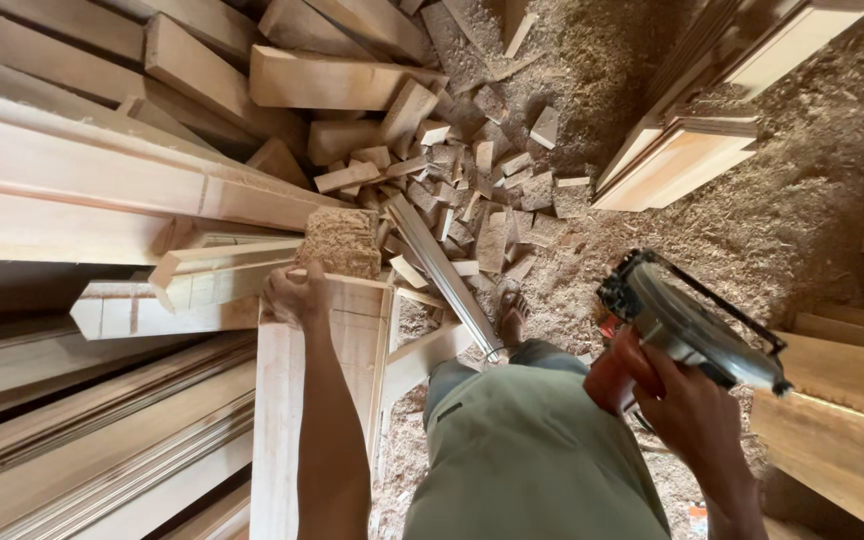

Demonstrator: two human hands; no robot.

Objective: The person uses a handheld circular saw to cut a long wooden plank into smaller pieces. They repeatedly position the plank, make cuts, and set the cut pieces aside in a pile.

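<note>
My left hand (295, 296) lies over the far end of a pale wooden board (280, 420), fingers curled down over its edge and gripping it — pressing there seems to pin the board so it does not shift on the stack of moulded lengths (102, 440) below it. The board runs straight back toward me beside my left leg, its end just short of a rough sawdust-coloured block (338, 242) that sits at the foot of the offcut pile (472, 180). My right hand (682, 415) is wrapped shut round the red handle of a circular saw (687, 330), held up in the air and well apart from the board, the guard and blade side turned away from my body; carried that way it stays clear of my knee and of the timber. My bare foot (512, 318) rests on the sawdust-covered floor (772, 230) among short scraps. Longer planks (82, 180) lean in from the left, and stacked frame pieces (677, 160) lie off to the right.
</note>
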